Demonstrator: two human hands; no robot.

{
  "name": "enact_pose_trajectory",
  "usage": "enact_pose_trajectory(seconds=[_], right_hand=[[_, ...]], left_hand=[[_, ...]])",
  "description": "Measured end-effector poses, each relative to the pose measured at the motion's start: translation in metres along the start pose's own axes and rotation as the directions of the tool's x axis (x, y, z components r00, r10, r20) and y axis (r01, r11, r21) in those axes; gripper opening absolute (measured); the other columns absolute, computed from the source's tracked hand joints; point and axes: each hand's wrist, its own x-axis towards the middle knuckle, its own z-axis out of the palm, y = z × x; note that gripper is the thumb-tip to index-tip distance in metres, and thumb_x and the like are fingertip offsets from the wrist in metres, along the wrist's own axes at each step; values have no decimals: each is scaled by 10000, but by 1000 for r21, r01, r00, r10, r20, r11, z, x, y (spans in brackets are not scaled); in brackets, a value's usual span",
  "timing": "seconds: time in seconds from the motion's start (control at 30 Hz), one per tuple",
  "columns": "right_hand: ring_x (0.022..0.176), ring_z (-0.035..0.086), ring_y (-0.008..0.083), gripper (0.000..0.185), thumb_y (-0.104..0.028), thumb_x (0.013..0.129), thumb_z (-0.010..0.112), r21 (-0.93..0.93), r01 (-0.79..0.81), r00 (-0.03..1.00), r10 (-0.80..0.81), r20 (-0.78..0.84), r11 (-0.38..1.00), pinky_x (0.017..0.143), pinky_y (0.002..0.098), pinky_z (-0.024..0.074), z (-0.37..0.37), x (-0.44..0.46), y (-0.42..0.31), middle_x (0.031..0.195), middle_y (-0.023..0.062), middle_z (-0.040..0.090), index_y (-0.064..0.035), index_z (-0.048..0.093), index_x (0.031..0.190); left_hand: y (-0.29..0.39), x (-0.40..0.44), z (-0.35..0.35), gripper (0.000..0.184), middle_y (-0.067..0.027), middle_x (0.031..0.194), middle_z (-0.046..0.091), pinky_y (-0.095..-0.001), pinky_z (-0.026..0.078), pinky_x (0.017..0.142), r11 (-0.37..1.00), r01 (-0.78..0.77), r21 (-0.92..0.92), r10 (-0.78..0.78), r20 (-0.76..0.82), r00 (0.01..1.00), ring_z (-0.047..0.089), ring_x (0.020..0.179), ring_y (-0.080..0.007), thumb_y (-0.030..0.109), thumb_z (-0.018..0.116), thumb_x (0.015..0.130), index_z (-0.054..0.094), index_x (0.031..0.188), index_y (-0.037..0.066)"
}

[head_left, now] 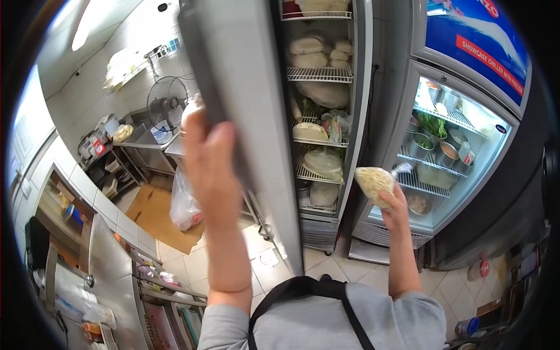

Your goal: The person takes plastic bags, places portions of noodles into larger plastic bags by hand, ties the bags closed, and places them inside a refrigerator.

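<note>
My left hand (214, 157) is raised at the free edge of a tall refrigerator door (256, 111). Its fingers point upward, with the thumb apart; motion blurs them, and whether they press on the door is hard to see. In my right hand (394, 204) is a clear plastic bag of pale, shredded-looking food (373, 182), its twisted neck sticking out to the right. That bag is in front of the gap between the open refrigerator (319, 74) and a lit showcase chiller (431, 157). Wire shelves in the refrigerator carry several bagged pale items and wrapped bundles.
Metal bowls and leafy greens (431, 125) sit inside the glass-fronted chiller. At left are a fan (166, 105), a steel sink (140, 135), a hanging white plastic bag (185, 201) and brown cardboard (157, 216) on the tiled floor. A steel counter (111, 251) runs along the lower left.
</note>
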Motion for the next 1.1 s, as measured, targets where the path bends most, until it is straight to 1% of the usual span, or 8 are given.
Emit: enact_pose_trajectory(seconds=[0.1, 0.3, 0.47, 0.63, 0.77, 0.87, 1.0, 1.1], right_hand=[[1068, 506, 202, 664, -59, 675, 715, -199, 130, 989, -112, 98, 971, 848, 333, 449, 49, 37, 4, 1134, 107, 500, -49, 359, 1236], [883, 479, 147, 492, -203, 677, 757, -440, 488, 872, -397, 288, 754, 787, 265, 410, 155, 140, -45, 906, 48, 451, -55, 423, 1007], [854, 529, 258, 338, -169, 704, 735, -562, 791, 69, -878, 474, -242, 762, 317, 433, 242, 272, -95, 915, 101, 500, -72, 546, 966], [899, 526, 301, 277, -113, 730, 690, -570, 687, -123, -845, 521, -451, 744, 352, 449, 300, 374, -122, 929, 103, 502, -83, 561, 973], [987, 522, 284, 341, -369, 822, 579, -781, 218, 275, -731, 625, -585, 867, 444, 398, 299, 456, -96, 986, 117, 569, -66, 610, 974], [960, 543, 261, 432, -464, 822, 526, -775, 106, 306, -721, 621, -622, 886, 518, 356, 307, 465, -92, 914, 77, 634, -60, 672, 788], [964, 540, 278, 568, -522, 893, 367, -660, 39, 409, -591, 696, -750, 817, 552, 390, 305, 470, -95, 904, 78, 647, -48, 668, 807], [962, 545, 274, 522, -508, 894, 380, -647, 50, 155, -634, 758, -761, 808, 568, 385, 297, 464, -90, 879, 66, 651, -75, 669, 852]], left_hand=[[-31, 18, -69, 349, -86, 1005, 595, -258, 455, 782, 838, 267, -476, -422, -256, 870, 557, 951, -152, 262, 471, 922, 551, 1120, -13], [-79, 59, -186, 378, -51, 919, 614, -238, 464, 732, 937, 324, -135, -351, -376, 858, 581, 814, -122, 312, 425, 935, 568, 1127, 19], [-173, 83, -287, 329, -19, 877, 597, -217, 465, 670, 949, 263, -175, -304, -285, 909, 566, 740, -104, 291, 459, 919, 576, 1104, 45], [-209, 101, -323, 220, -136, 940, 610, -286, 525, 641, 836, 296, -462, -421, -194, 886, 593, 725, -195, 80, 515, 862, 557, 1048, -30], [-230, 114, -345, 243, -178, 1019, 578, -274, 527, 651, 741, 305, -598, -315, 92, 945, 573, 725, -218, 122, 499, 874, 538, 1060, -29], [-232, 124, -348, 448, -191, 1308, 340, -393, 383, 900, 433, 517, -738, 51, 593, 804, 368, 1117, -325, 304, 368, 923, 353, 1282, 37], [-229, 131, -376, 581, -100, 1475, 167, -449, 149, 1090, 459, 637, -620, 93, 746, 659, 212, 1334, -326, 467, 218, 944, 169, 1428, 148], [-252, 143, -380, 564, -28, 1491, 134, -440, 101, 1101, 541, 576, -613, 242, 769, 592, 173, 1354, -287, 468, 135, 949, 122, 1437, 186]])
